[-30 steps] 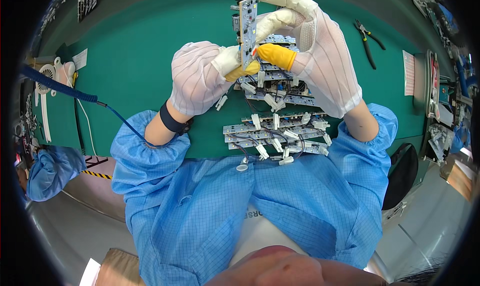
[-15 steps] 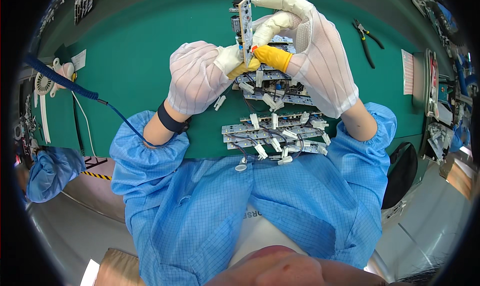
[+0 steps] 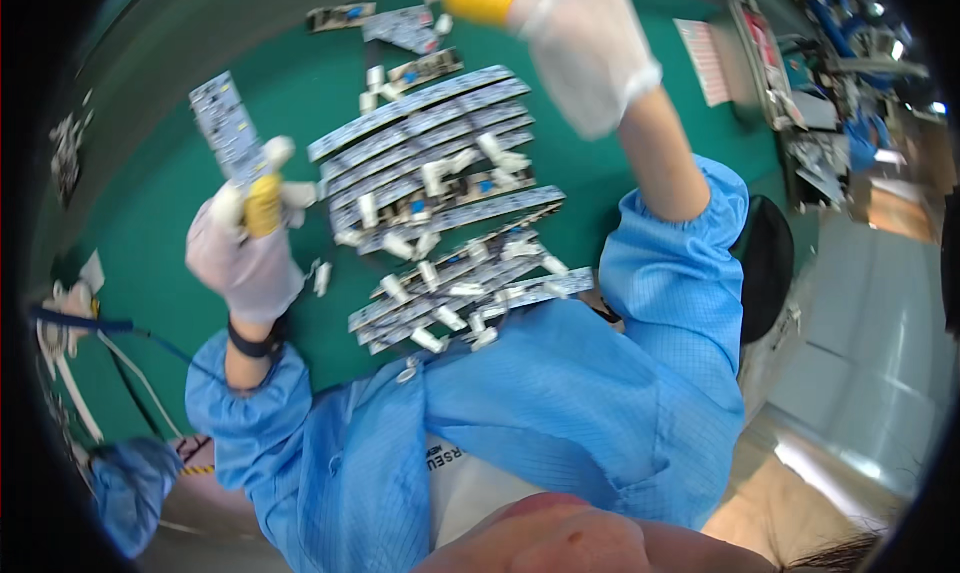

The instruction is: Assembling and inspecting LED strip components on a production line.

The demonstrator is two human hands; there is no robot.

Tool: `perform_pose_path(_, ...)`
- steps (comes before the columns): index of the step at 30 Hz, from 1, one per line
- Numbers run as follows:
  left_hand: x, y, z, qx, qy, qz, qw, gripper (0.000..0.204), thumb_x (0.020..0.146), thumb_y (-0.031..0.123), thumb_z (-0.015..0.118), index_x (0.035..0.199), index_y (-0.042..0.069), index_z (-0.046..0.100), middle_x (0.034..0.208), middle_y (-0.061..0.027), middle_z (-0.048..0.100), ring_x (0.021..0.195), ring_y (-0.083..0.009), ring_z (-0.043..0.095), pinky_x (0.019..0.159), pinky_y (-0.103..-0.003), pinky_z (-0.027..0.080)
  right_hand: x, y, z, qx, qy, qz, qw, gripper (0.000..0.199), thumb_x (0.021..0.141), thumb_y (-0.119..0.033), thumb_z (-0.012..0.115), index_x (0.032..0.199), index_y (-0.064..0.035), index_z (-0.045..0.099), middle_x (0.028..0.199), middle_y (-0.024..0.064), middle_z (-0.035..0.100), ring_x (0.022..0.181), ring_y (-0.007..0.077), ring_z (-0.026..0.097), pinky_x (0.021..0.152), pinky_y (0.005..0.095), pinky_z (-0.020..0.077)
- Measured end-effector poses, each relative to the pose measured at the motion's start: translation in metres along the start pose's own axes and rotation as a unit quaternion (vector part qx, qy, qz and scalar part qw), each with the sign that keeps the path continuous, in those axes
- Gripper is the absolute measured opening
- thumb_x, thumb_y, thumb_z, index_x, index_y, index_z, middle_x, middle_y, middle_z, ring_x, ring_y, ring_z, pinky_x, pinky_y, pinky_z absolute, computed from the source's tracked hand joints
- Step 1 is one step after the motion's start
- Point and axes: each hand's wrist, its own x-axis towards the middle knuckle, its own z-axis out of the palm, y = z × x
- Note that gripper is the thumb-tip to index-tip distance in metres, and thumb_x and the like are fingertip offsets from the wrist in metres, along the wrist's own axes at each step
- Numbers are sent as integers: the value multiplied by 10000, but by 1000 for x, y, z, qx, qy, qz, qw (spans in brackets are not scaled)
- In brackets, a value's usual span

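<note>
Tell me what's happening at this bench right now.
A person in a blue smock and white gloves works over a green mat. The left hand holds a narrow white circuit board strip up and off to the left. The right hand reaches toward the far edge, blurred. Stacked circuit board strips lie between them.

table (image 3: 300, 93): green
gloves on both hands: white, with yellow finger covers
circuit strip (image 3: 225, 123) at far left: pale blue-white, small dark dots
stacked strips (image 3: 430, 163): same, with white plugs
sleeves (image 3: 660, 303): bright blue
</note>
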Motion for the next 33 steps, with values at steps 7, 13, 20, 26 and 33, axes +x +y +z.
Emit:
perform_pose_path(7, 13, 21, 11, -111, 41, -150, 982, 310, 986, 220, 489, 1145, -16, 610, 686, -60, 655, 467, -38, 424, 455, -175, 310, 18, 95, -303, -397, 199, 68, 894, 447, 790, -137, 686, 1195, -1, 552, 966, 107, 690, 870, 170, 649, 803, 270, 496)
perform_pose_path(13, 5, 8, 15, -74, 10, -172, 982, 391, 987, 327, 482, 1125, -11, 622, 639, -63, 661, 428, -26, 392, 435, -188, 295, -13, 177, -362, -634, 248, 185, 709, 380, 751, -182, 709, 1117, -96, 650, 996, 142, 691, 937, 287, 654, 858, 349, 497)
perform_pose_path(20, 5, 5, 16, -67, 3, -172, 983, 338, 998, 267, 458, 1113, -6, 623, 653, -49, 646, 445, -30, 402, 437, -182, 297, -31, 186, -395, -624, 194, 169, 738, 368, 786, -194, 626, 1142, -103, 607, 1059, 181, 657, 1002, 358, 619, 897, 407, 476)
perform_pose_path(26, 3, 1, 15, -67, -5, -188, 980, 339, 996, 266, 460, 1113, -7, 624, 661, -50, 649, 444, -30, 406, 438, -181, 299, -23, 170, -354, -662, 167, 202, 702, 476, 766, -163, 638, 1223, -65, 547, 1111, 211, 632, 1019, 364, 616, 898, 416, 482)
perform_pose_path(33, 8, 5, 7, -71, -13, -173, 982, 333, 978, 251, 485, 1136, -12, 614, 685, -45, 658, 474, -28, 442, 430, -179, 293, -35, 164, -364, -718, 225, 183, 633, 449, 793, -80, 575, 1235, -40, 510, 1061, 216, 642, 991, 370, 626, 831, 445, 508)
